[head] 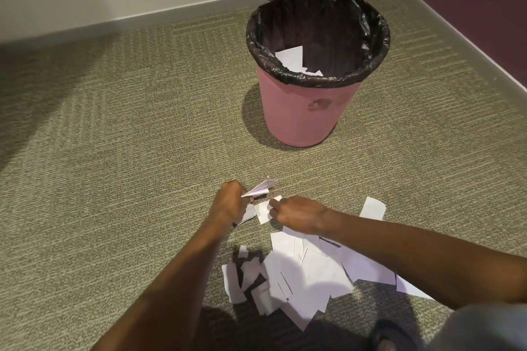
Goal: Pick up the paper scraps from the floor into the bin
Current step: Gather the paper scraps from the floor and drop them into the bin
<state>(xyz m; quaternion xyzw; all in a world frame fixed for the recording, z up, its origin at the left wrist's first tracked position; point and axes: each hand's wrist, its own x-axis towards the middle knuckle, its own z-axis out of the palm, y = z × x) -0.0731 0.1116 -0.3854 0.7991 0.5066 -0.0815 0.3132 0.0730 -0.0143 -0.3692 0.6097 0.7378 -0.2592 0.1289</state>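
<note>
A pink bin [302, 111] with a black liner stands on the carpet ahead, a few white scraps [293, 58] inside it. My left hand [229, 202] is closed on folded white paper scraps [258, 190] that stick out past its fingers. Just to its right, my right hand [299, 212] pinches a white scrap [263, 211] lying on the floor. A heap of several white paper scraps [302, 273] lies on the carpet close to me, under my right forearm. One more scrap [372, 208] lies to the right of my right hand.
Green-beige carpet [128, 151] covers the floor. A pale wall with a grey baseboard [171, 14] runs behind the bin, and a dark purple wall [470, 8] closes the corner on the right. My foot in a dark sandal [390, 336] shows at the bottom right.
</note>
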